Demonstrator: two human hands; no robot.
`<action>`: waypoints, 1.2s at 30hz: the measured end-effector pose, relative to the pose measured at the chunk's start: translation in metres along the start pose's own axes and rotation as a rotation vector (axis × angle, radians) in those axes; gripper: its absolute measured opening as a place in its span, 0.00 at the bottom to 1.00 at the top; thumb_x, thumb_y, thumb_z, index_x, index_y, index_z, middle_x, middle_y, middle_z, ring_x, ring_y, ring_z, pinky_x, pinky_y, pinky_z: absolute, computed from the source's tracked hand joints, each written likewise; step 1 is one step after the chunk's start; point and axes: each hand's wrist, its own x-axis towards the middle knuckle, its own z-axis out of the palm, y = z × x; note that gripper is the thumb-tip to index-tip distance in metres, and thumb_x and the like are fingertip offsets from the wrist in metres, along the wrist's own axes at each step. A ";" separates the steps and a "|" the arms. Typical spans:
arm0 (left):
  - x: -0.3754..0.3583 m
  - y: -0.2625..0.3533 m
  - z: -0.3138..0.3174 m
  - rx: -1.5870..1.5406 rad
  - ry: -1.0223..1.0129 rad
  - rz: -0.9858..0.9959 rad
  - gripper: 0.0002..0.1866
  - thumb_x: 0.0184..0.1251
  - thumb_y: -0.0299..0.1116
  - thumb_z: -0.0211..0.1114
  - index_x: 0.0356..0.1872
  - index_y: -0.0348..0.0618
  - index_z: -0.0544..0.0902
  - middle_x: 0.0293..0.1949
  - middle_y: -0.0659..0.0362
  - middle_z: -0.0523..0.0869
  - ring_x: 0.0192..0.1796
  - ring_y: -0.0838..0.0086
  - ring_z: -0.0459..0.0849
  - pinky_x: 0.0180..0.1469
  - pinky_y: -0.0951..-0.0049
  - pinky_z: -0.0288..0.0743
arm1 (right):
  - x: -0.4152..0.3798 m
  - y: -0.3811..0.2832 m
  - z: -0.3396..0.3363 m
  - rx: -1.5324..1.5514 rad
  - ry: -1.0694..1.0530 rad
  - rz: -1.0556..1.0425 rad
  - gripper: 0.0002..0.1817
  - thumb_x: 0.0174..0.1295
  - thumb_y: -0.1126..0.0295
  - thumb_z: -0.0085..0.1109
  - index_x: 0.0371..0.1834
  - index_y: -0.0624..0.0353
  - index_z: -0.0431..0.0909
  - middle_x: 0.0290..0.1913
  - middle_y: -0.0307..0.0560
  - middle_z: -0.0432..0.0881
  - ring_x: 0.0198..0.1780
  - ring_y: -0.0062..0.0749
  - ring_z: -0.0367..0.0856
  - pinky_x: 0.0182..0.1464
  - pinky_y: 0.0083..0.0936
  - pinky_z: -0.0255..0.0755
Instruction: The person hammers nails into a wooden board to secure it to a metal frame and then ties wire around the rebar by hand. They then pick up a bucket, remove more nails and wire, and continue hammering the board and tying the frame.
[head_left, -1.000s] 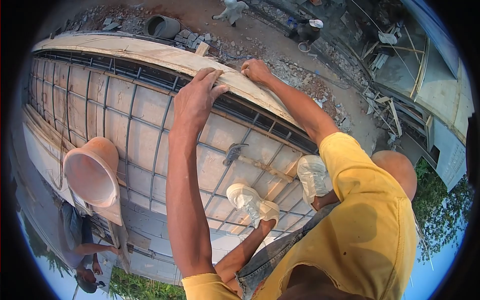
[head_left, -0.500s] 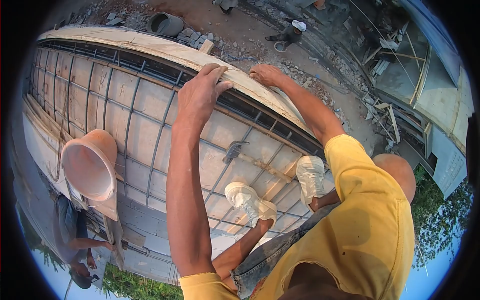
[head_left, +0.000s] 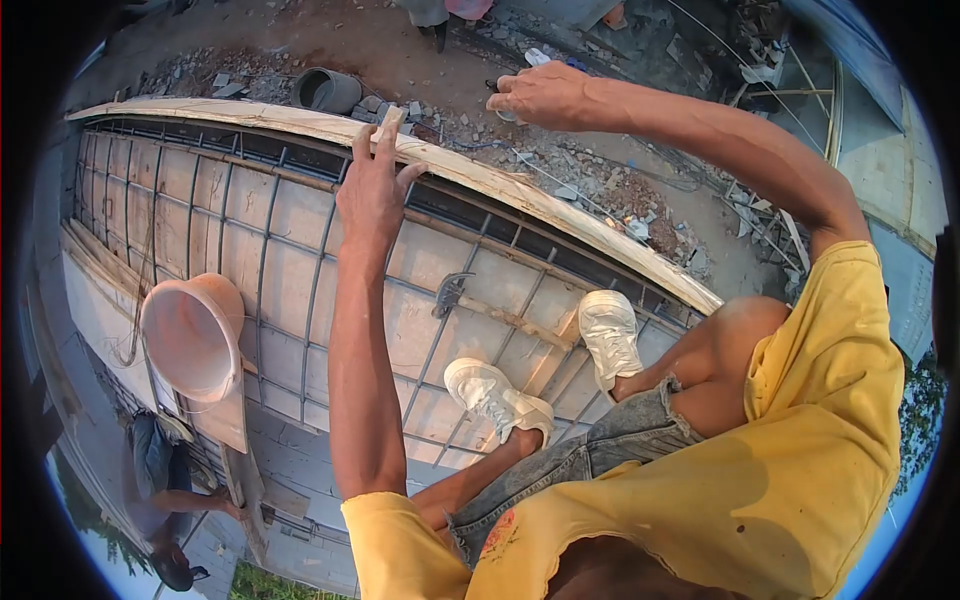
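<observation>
Many metal bars (head_left: 267, 232) cross pale panels (head_left: 295, 200) beside the wooden board (head_left: 500, 180), near rubble (head_left: 590, 170).

Warm daylight on yellow shirt (head_left: 680, 530), darker shadow patch across it; ground (head_left: 330, 45) beyond dimmer, long board (head_left: 250, 115) looking bowed under fisheye, corners black.

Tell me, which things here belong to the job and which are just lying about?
Probably the job:
wooden board, with the left hand at its edge
steel bar grid beside it
hammer, within the work area though not held

Seemingly just lying about:
grey drum on the ground
rubble
</observation>
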 end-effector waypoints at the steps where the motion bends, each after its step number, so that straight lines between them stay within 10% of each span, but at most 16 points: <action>1: -0.002 0.004 0.003 0.051 0.075 0.008 0.31 0.70 0.47 0.67 0.69 0.43 0.75 0.58 0.38 0.82 0.61 0.49 0.82 0.58 0.53 0.77 | -0.024 -0.023 -0.023 0.037 -0.021 0.019 0.22 0.68 0.70 0.57 0.66 0.56 0.72 0.56 0.53 0.78 0.50 0.49 0.85 0.48 0.45 0.82; 7: 0.019 0.047 -0.022 -0.130 -0.319 -0.242 0.22 0.73 0.42 0.62 0.59 0.38 0.83 0.46 0.37 0.88 0.53 0.45 0.86 0.56 0.53 0.77 | -0.172 -0.146 0.053 0.847 -0.263 0.034 0.39 0.68 0.55 0.63 0.76 0.63 0.60 0.52 0.63 0.82 0.58 0.58 0.80 0.59 0.52 0.74; 9: 0.022 0.065 -0.020 -0.259 -0.353 -0.205 0.22 0.71 0.43 0.62 0.56 0.36 0.85 0.48 0.36 0.87 0.53 0.46 0.87 0.57 0.55 0.77 | -0.188 -0.182 0.120 0.805 -0.069 0.090 0.42 0.67 0.54 0.64 0.77 0.64 0.57 0.58 0.62 0.78 0.61 0.56 0.78 0.59 0.52 0.73; 16: -0.034 0.047 0.005 -0.321 -0.400 -0.215 0.20 0.73 0.44 0.61 0.54 0.38 0.86 0.47 0.42 0.89 0.49 0.47 0.88 0.54 0.57 0.77 | -0.127 -0.269 0.151 0.587 -0.349 0.193 0.32 0.69 0.60 0.58 0.73 0.63 0.62 0.49 0.62 0.84 0.49 0.48 0.87 0.46 0.45 0.79; 21: -0.056 0.036 0.019 -0.389 -0.314 -0.187 0.18 0.77 0.44 0.59 0.51 0.41 0.87 0.46 0.45 0.89 0.47 0.51 0.87 0.52 0.59 0.76 | -0.148 -0.249 0.154 0.793 0.010 0.275 0.22 0.74 0.63 0.51 0.67 0.61 0.69 0.42 0.57 0.86 0.42 0.44 0.88 0.40 0.41 0.80; 25: -0.071 0.017 0.023 -0.526 -0.269 -0.126 0.17 0.79 0.42 0.58 0.49 0.40 0.87 0.43 0.49 0.87 0.46 0.59 0.85 0.52 0.63 0.76 | -0.173 -0.217 0.172 1.261 -0.242 0.272 0.29 0.72 0.57 0.56 0.68 0.68 0.65 0.44 0.65 0.80 0.44 0.56 0.82 0.44 0.50 0.73; 27: -0.065 0.017 0.019 -0.553 -0.283 -0.100 0.17 0.80 0.42 0.57 0.49 0.39 0.87 0.42 0.51 0.87 0.46 0.61 0.84 0.53 0.64 0.75 | -0.211 -0.183 0.072 1.273 -0.307 0.204 0.30 0.74 0.53 0.55 0.67 0.67 0.66 0.47 0.67 0.79 0.47 0.55 0.81 0.50 0.49 0.73; 36: -0.082 0.003 0.064 -0.681 -0.224 -0.105 0.20 0.81 0.45 0.54 0.50 0.39 0.87 0.66 0.46 0.78 0.69 0.57 0.75 0.70 0.61 0.67 | -0.196 -0.094 0.055 0.949 0.432 0.564 0.30 0.78 0.53 0.45 0.75 0.61 0.61 0.59 0.70 0.78 0.61 0.57 0.79 0.60 0.47 0.69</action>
